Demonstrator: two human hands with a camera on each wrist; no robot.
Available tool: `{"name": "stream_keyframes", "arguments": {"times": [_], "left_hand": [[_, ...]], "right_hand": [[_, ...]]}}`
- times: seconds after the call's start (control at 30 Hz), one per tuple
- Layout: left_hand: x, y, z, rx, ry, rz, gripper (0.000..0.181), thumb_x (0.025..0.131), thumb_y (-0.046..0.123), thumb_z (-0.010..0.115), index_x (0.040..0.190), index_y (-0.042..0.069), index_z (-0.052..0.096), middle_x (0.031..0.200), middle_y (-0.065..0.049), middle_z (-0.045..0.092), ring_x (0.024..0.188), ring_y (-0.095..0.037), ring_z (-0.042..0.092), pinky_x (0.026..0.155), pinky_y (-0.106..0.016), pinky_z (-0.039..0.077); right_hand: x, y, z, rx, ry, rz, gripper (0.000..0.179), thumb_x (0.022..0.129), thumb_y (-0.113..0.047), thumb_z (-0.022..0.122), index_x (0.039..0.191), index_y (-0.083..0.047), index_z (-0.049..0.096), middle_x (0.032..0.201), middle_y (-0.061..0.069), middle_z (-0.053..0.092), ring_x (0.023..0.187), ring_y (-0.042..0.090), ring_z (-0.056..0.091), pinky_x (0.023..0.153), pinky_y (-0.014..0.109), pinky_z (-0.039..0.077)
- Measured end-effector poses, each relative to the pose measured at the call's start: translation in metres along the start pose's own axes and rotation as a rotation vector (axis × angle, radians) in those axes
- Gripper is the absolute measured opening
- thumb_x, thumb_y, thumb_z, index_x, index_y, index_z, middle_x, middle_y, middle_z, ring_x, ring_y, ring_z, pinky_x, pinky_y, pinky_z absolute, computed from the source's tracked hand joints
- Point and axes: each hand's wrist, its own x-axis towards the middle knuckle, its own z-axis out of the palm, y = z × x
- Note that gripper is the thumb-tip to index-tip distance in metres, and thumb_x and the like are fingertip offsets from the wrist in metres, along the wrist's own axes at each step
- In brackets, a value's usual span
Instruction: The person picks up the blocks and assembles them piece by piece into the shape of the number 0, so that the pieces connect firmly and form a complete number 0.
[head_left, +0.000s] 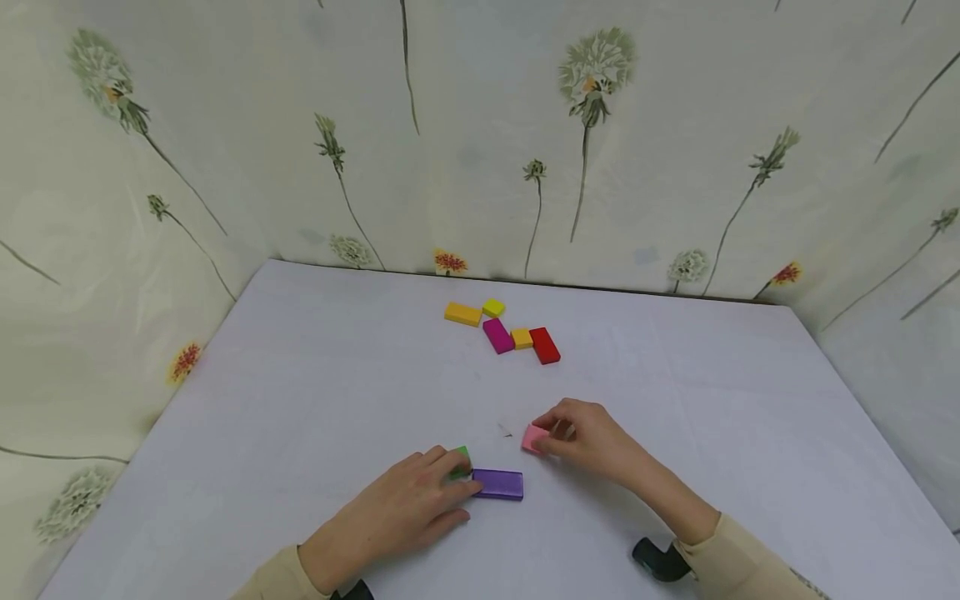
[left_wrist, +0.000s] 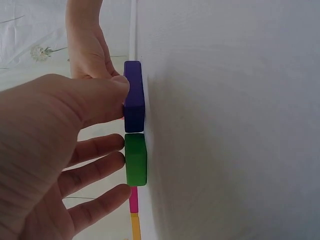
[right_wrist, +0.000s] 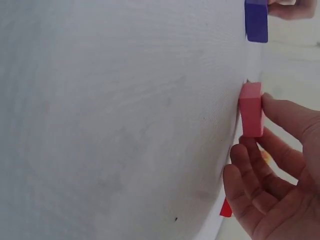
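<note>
Head: on white table [head_left: 337, 375], left hand [head_left: 405, 500] lays loosely extended fingers against purple block [head_left: 501, 485] and green block [head_left: 462, 455], probably steadying both. Right hand [head_left: 588, 442] pinches pink block [head_left: 531, 437], farther from near edge than purple. Red block [head_left: 545, 346], magenta block [head_left: 497, 336] lie toward far edge.

Left wrist: fingers uncurled, grasping neither; light contact likely enough against sliding.

Right wrist: thumb and fingers grip pink, seemingly for easy turning; table contact unclear.
</note>
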Motion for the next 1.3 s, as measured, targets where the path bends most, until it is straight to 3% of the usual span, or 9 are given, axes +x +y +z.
{"name": "stream_keyframes", "arguments": {"times": [0.67, 0.93, 1.13, 1.3], "left_hand": [[0.0, 0.0, 0.001, -0.013, -0.006, -0.008, 0.03, 0.093, 0.035, 0.067, 0.119, 0.021, 0.072, 0.113, 0.002, 0.058, 0.096, -0.011, 0.053, 0.08, -0.025, 0.048], [0.0, 0.0, 0.001, -0.012, 0.004, -0.004, 0.029, 0.093, 0.034, 0.068, 0.118, 0.02, 0.072, 0.113, 0.003, 0.057, 0.097, -0.011, 0.053, 0.08, -0.025, 0.048], [-0.001, 0.0, 0.001, -0.021, -0.037, -0.025, 0.032, 0.094, 0.036, 0.067, 0.122, 0.021, 0.07, 0.116, 0.003, 0.057, 0.1, -0.011, 0.052, 0.083, -0.025, 0.048], [-0.001, -0.001, 0.002, -0.022, -0.022, -0.022, 0.032, 0.094, 0.036, 0.066, 0.121, 0.021, 0.071, 0.115, 0.003, 0.057, 0.1, -0.011, 0.052, 0.082, -0.025, 0.048]], "right_hand": [[-0.009, -0.001, 0.004, -0.062, -0.045, -0.004, 0.023, 0.087, -0.026, 0.075, 0.108, -0.015, 0.071, 0.078, -0.014, 0.059, 0.071, 0.006, 0.054, 0.063, 0.024, 0.048], [-0.014, -0.004, 0.006, -0.042, -0.069, 0.026, 0.024, 0.087, -0.025, 0.075, 0.109, -0.017, 0.071, 0.078, -0.013, 0.058, 0.072, 0.008, 0.054, 0.064, 0.023, 0.048], [-0.019, -0.007, 0.006, -0.025, -0.08, 0.008, 0.023, 0.088, -0.026, 0.075, 0.108, -0.017, 0.071, 0.077, -0.014, 0.058, 0.071, 0.006, 0.054, 0.064, 0.023, 0.048], [-0.021, -0.008, 0.005, -0.017, -0.071, -0.007, 0.023, 0.088, -0.028, 0.074, 0.108, -0.017, 0.071, 0.078, -0.014, 0.058, 0.071, 0.006, 0.054, 0.063, 0.024, 0.048]]}}
